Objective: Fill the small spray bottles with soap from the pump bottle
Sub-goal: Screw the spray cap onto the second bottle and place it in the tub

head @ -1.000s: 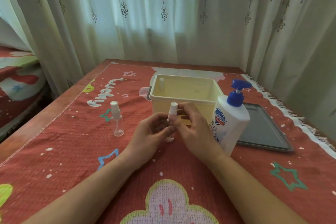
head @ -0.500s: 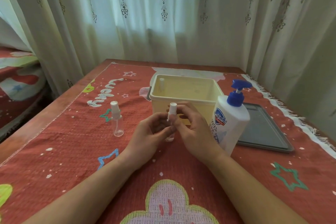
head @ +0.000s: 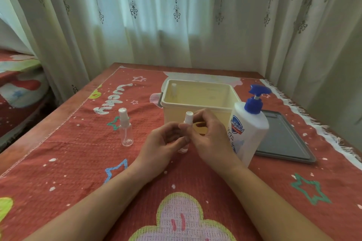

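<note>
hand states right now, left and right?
left hand: grips the body of the small spray bottle.
right hand: pinches that bottle's white cap.

On my feed, a red cloth (head: 78, 162) with stars and a pink flower covers the table. A cream plastic bin (head: 197, 103) stands toward the far side, with a flat grey tray (head: 282, 139) to its right. Pale patterned curtains (head: 176, 25) hang behind it, and there is bedding (head: 19, 84) at far left.
</note>
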Motion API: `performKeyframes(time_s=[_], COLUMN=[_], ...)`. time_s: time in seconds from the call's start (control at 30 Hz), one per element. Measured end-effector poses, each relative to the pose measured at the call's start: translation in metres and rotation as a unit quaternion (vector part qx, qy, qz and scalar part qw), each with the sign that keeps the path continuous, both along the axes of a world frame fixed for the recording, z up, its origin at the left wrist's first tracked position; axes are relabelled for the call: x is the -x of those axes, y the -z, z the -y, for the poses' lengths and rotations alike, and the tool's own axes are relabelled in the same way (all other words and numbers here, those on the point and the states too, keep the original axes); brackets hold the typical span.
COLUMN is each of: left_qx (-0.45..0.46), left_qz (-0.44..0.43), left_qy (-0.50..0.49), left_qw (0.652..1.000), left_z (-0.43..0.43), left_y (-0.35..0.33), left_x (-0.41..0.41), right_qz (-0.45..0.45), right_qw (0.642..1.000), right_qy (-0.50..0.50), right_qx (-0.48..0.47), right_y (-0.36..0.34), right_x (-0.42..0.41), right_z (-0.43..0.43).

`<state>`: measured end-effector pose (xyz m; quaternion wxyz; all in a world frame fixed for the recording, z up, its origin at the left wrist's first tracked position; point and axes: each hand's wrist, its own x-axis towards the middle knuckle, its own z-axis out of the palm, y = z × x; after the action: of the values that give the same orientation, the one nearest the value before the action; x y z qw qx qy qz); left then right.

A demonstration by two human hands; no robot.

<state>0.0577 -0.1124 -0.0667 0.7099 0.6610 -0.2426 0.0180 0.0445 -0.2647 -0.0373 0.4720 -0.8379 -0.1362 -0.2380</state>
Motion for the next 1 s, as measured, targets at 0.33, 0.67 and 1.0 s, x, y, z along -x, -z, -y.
performKeyframes(time_s=[0.33, 0.67, 1.0], left_qx=[0.018, 0.013, 0.007], left_qz=[-0.005, -0.002, 0.006], left_qy=[0.008, -0.004, -0.005], left_qw=[1.0, 1.0, 1.0], left_z=[-0.0008, -0.0011, -0.0011], left_y=[-0.0041, -0.0033, -0.0054], left_x=[0.0017, 0.0002, 0.0028], right_qz=[-0.012, -0.016, -0.026], right_qw=[0.998, 0.999, 0.999], right_qy=[-0.053, -0.049, -0.026], right_qx=[-0.006, -0.017, -0.009], right_y=[-0.0005, -0.0006, -0.0001], right_x=[-0.0012, -0.0002, 0.0012], right_z=[0.0009, 0.0018, 0.0021])
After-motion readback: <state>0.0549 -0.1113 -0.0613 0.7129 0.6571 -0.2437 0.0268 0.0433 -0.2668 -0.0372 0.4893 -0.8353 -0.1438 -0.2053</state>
